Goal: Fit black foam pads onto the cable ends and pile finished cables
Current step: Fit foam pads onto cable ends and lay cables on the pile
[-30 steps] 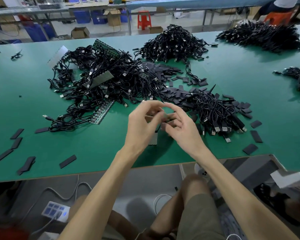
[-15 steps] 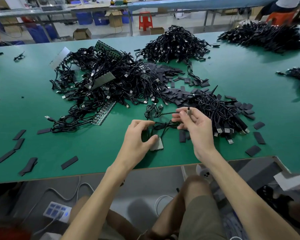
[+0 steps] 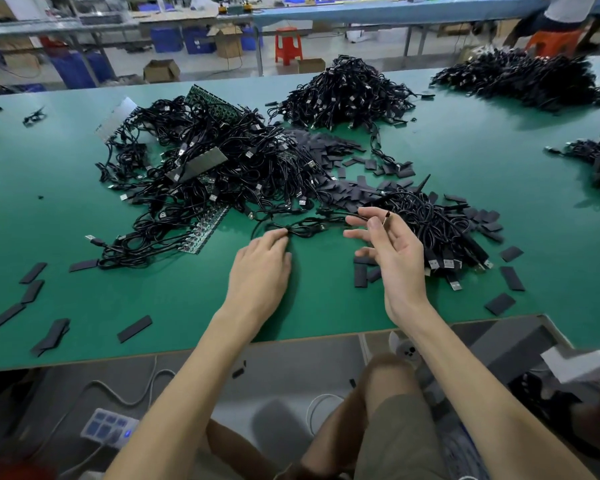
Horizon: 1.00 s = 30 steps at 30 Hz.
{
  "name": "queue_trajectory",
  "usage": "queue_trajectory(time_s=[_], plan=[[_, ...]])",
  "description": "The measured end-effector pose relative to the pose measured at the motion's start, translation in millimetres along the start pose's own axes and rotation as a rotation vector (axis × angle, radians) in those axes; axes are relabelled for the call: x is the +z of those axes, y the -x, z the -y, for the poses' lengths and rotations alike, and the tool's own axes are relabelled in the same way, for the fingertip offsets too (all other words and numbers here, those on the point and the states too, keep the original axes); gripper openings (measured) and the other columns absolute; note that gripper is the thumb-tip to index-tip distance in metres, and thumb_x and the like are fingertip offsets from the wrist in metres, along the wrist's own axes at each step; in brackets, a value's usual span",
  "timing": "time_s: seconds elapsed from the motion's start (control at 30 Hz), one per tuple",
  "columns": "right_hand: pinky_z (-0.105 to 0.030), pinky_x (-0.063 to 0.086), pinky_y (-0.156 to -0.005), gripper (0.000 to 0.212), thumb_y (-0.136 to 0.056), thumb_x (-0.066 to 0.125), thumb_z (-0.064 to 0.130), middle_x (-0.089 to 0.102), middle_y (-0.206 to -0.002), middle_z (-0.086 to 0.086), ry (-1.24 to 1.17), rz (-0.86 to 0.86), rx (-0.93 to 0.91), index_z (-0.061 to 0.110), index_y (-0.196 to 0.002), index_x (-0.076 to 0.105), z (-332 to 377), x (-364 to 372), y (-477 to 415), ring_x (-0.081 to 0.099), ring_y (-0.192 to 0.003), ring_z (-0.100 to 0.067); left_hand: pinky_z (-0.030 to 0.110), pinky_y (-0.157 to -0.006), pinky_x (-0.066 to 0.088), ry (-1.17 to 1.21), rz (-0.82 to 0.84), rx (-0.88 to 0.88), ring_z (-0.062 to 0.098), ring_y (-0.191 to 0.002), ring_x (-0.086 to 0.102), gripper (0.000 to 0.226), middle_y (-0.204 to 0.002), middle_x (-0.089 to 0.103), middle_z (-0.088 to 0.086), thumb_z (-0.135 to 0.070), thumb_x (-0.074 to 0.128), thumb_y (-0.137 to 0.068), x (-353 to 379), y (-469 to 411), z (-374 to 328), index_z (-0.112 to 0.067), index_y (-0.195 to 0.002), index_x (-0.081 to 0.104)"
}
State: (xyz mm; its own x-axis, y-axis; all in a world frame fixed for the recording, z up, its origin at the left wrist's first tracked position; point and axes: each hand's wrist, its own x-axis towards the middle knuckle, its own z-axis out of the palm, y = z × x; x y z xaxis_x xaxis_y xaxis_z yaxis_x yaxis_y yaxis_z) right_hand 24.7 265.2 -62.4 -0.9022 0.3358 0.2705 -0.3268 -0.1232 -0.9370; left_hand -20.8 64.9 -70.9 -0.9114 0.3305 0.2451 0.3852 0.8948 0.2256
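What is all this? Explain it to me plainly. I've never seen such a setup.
There is no machine here, just a person's two bare hands. One camera worn on the head films them, looking down at a green table. On the table lie a big tangle of black cables, loose black foam pads and a neater pile at the right. The right hand pinches one end of a cable. The left hand touches the cable's bundled middle, but whether it grips cannot be told.
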Motion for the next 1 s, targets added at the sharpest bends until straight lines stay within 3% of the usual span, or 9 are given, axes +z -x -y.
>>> queue_trajectory(time_s=[0.23,0.37,0.43,0.5,0.57,0.67,0.73,0.87,1.0], plan=[[-0.024,0.053,-0.066,0.015,-0.104,0.058,0.018,0.078,-0.104,-0.007,0.027,0.102,0.019,0.012,-0.117,0.063,2.6,1.3,2.9,0.075,-0.089,-0.026,0.042,-0.117,0.026,-0.021,0.053,-0.089,0.026,-0.140,0.041,0.041,-0.158,0.039,-0.003,-0.032,0.044,-0.107,-3.7,-29.0,21.8,-0.009,-0.140,0.055],[-0.019,0.044,-0.052,0.014,-0.097,0.069,0.017,0.078,-0.085,-0.011,0.105,0.167,0.089,0.008,-0.106,0.062,-0.7,3.5,3.0,0.070,-0.059,-0.026,0.041,-0.111,0.030,0.103,-0.220,-0.025,0.029,-0.118,0.054,0.028,-0.122,0.065,0.005,-0.030,0.056,-0.104,-1.7,-22.4,9.2,-0.009,-0.113,0.071],[-0.016,0.042,-0.050,0.014,-0.094,0.073,0.015,0.076,-0.079,-0.012,0.158,0.220,0.111,0.007,-0.098,0.063,-4.3,4.4,2.5,0.064,-0.050,-0.024,0.040,-0.099,0.041,0.156,-0.352,0.094,0.028,-0.102,0.058,0.021,-0.106,0.066,0.006,-0.025,0.060,-0.102,-1.8,-18.5,3.3,-0.007,-0.101,0.070],[-0.019,0.044,-0.051,0.013,-0.091,0.076,0.012,0.075,-0.074,-0.013,0.172,0.272,0.121,0.006,-0.094,0.065,-6.8,5.3,1.9,0.059,-0.046,-0.023,0.033,-0.093,0.043,0.201,-0.388,0.218,0.024,-0.101,0.059,0.018,-0.106,0.064,0.005,-0.024,0.061,-0.101,-3.4,-13.4,0.1,-0.007,-0.102,0.065],[-0.026,0.047,-0.052,0.012,-0.088,0.078,0.012,0.073,-0.071,-0.014,0.153,0.297,0.135,0.007,-0.093,0.068,-8.3,5.3,0.8,0.055,-0.046,-0.023,0.025,-0.097,0.039,0.270,-0.377,0.318,0.019,-0.109,0.059,0.020,-0.116,0.062,0.002,-0.027,0.056,-0.103,-6.7,-10.1,-1.2,-0.008,-0.110,0.061],[-0.029,0.046,-0.052,0.012,-0.086,0.080,0.021,0.072,-0.069,-0.014,0.172,0.318,0.140,0.014,-0.091,0.072,-9.0,4.0,0.8,0.053,-0.046,-0.023,0.026,-0.110,0.036,0.324,-0.245,0.430,0.013,-0.125,0.054,0.033,-0.131,0.061,-0.004,-0.033,0.044,-0.107,-9.2,-5.8,-3.1,-0.015,-0.132,0.056],[-0.026,0.045,-0.052,0.010,-0.087,0.078,0.028,0.072,-0.069,-0.012,0.186,0.334,0.128,0.019,-0.089,0.074,-9.1,4.1,1.3,0.054,-0.047,-0.021,0.024,-0.111,0.033,0.320,-0.170,0.446,0.010,-0.122,0.055,0.037,-0.124,0.065,-0.008,-0.036,0.043,-0.107,-9.3,-5.5,-3.2,-0.018,-0.139,0.053],[-0.014,0.042,-0.052,0.008,-0.098,0.068,0.017,0.073,-0.073,-0.009,0.178,0.295,0.097,0.013,-0.096,0.074,-10.2,3.8,0.9,0.056,-0.054,-0.014,0.023,-0.101,0.036,0.259,-0.177,0.443,0.015,-0.103,0.059,0.026,-0.106,0.068,-0.006,-0.031,0.051,-0.105,-7.4,-8.2,-2.5,-0.017,-0.124,0.062],[-0.016,0.045,-0.056,0.006,-0.097,0.068,0.011,0.073,-0.073,-0.008,0.179,0.254,0.108,0.010,-0.103,0.070,-8.9,3.8,1.3,0.055,-0.057,-0.012,0.029,-0.093,0.042,0.239,-0.199,0.466,0.015,-0.094,0.057,0.025,-0.099,0.064,-0.006,-0.030,0.048,-0.107,-5.2,-8.5,-4.2,-0.015,-0.115,0.066]])
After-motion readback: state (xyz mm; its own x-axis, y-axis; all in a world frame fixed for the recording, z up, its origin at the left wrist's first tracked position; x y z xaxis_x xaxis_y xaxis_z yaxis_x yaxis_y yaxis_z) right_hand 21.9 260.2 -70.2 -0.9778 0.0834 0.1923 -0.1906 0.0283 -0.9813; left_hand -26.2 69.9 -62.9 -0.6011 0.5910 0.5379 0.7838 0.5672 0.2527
